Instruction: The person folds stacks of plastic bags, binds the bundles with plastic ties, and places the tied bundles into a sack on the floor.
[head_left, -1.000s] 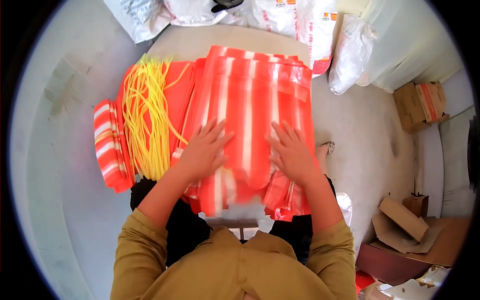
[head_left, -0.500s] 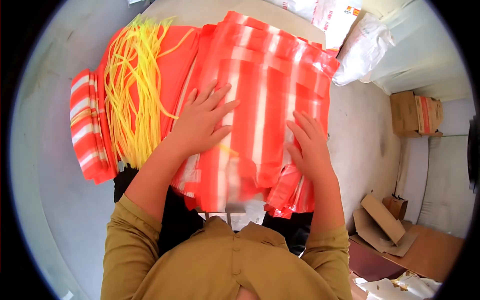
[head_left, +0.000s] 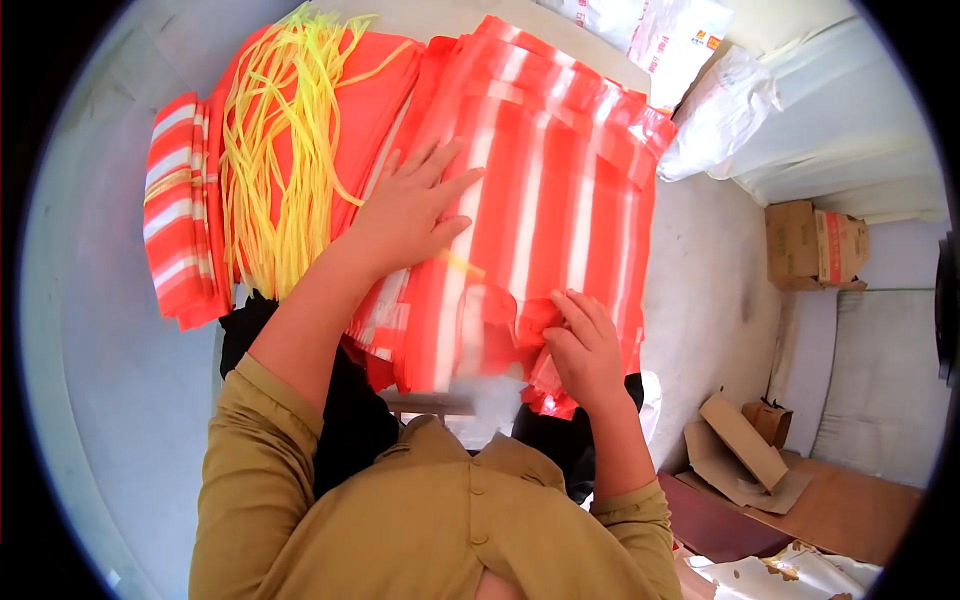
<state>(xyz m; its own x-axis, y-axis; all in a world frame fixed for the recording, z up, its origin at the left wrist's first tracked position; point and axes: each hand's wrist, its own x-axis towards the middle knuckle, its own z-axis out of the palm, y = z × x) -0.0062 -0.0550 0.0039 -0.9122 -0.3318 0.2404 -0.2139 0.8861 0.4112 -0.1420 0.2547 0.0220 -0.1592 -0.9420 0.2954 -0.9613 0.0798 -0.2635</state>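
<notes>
A stack of red-and-white striped plastic bags [head_left: 560, 180] lies in front of me over my lap. My left hand [head_left: 415, 210] rests flat on its left side, fingers spread. Near the lower right edge, my right hand [head_left: 585, 345] has its fingers bent and drawn together on the red plastic of the top bag; its fingertips partly hide what they pinch. A short yellow strip [head_left: 460, 265] shows beside my left thumb. Left of the stack, a bundle of yellow strips [head_left: 280, 170] is draped over red plastic [head_left: 375, 95].
A folded striped bundle [head_left: 180, 210] sits at the far left. White printed sacks [head_left: 675, 35] and a crumpled white bag [head_left: 720, 110] lie at the back right. A cardboard box [head_left: 815, 245] stands farther right, with flattened cardboard [head_left: 740, 460] below it on a brown surface [head_left: 850, 505].
My right hand has slid down and left toward the stack's lower edge, its fingers drawing together. My left hand stays on the bags. The view has shifted slightly.
</notes>
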